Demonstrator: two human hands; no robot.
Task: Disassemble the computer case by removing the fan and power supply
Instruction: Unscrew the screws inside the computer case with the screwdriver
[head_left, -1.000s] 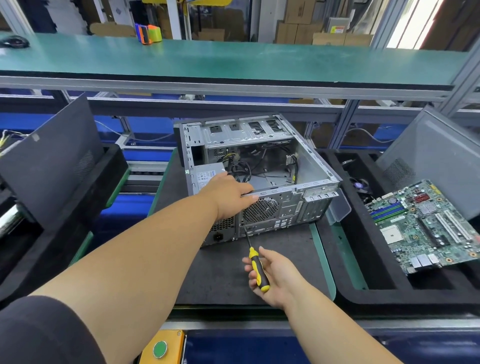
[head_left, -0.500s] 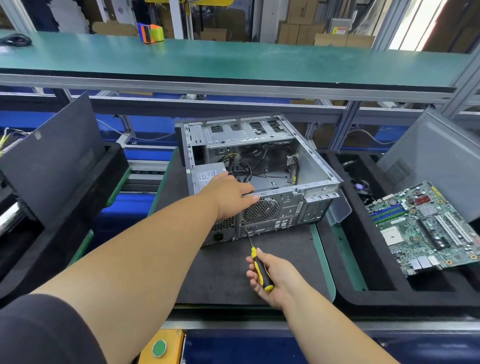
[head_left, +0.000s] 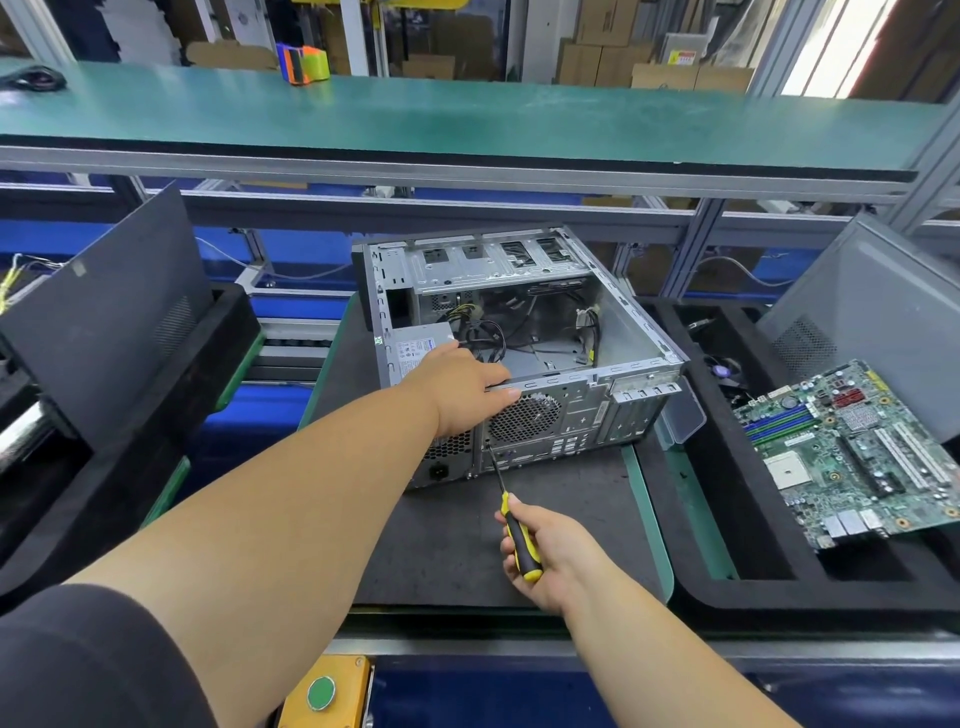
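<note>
- The computer case (head_left: 524, 353) lies open-side-up on the dark mat (head_left: 571, 525) at the centre of the frame, its rear panel turned toward the person
- The fan (head_left: 524, 418) sits behind the round grille in the middle of that rear panel; the power supply (head_left: 418, 348) is in the case's left corner, its label facing up
- The left hand (head_left: 462, 387) lies over the top rear edge of the case, between power supply and fan, fingers bent over the rim and pressing down to steady it
- The right hand (head_left: 545, 551), low and right of centre, has its fingers wrapped round the yellow-and-black handle of the screwdriver (head_left: 511, 514)
- The screwdriver's long axis runs from the handle up and slightly left; its tip sits at the rear panel just below and left of the fan grille, seemingly at a screw, though the screw head is too small to make out
- The deciding relation, as I judge it: the shaft should stay in line with the screw, square to the panel, while the left hand holds the case against the push
</note>
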